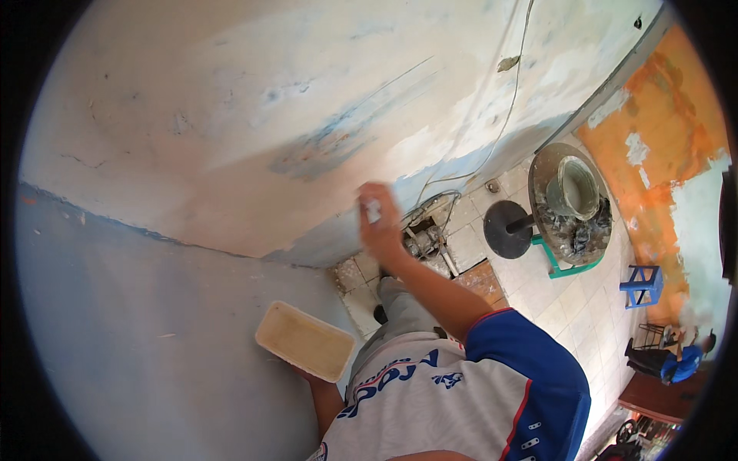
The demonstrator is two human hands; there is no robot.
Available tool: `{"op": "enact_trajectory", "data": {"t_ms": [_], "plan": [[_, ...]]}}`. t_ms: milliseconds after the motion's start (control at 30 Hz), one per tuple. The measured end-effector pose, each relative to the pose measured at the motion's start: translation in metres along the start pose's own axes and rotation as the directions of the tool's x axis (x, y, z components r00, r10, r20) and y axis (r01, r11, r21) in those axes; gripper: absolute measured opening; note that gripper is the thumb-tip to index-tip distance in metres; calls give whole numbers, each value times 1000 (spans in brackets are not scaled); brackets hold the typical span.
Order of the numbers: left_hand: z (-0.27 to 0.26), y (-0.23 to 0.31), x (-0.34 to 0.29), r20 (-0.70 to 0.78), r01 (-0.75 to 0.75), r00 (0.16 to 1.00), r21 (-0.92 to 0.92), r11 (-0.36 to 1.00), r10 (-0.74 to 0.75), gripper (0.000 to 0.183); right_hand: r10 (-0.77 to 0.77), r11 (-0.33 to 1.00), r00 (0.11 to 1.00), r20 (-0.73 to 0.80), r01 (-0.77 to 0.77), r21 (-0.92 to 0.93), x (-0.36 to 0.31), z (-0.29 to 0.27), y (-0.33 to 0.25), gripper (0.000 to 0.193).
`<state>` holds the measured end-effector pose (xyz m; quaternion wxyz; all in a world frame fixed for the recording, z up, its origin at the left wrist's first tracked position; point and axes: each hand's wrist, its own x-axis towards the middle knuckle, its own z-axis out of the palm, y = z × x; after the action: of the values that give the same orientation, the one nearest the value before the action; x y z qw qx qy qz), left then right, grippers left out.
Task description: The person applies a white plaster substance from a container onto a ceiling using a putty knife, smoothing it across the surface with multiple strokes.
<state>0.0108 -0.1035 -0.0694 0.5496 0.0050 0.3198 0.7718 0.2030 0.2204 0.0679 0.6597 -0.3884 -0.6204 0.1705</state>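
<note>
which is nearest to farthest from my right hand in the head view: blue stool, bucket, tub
1. Tub: below and left of your right hand
2. Bucket: right, on the round table
3. Blue stool: farther right, past the table

pale-fronted shirt [461, 411] | large dark-blue lettering [392, 376] across chest | blue side: small white marks [530, 443], unreadable

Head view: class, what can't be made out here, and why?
In the head view:
- Left hand: fingers mostly hidden by the pale tray.
- Right hand: blurred, so the pale patch at it can't be identified.
- Distant person: too small to tell what their hands do.
- Dark shape: cut off by the right rim.
</note>
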Motion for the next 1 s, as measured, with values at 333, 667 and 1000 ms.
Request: {"op": "enact_trajectory", "data": {"t_ms": [333,667,1000], "plan": [[-4,-13,-1,-4,22,1000,-8,1000,-22,69,-174,955,886,-431,46,-292,162,-88,56,18],[-7,-4,-4,0,29,1000,18,999,-29,68,133,986,983,-123,-144,-85,59,-38,-19,21],[-10,-15,11,15,33,999,5,999,-33,68,-328,936,856,-401,238,-258,159,-31,5,38]]}}
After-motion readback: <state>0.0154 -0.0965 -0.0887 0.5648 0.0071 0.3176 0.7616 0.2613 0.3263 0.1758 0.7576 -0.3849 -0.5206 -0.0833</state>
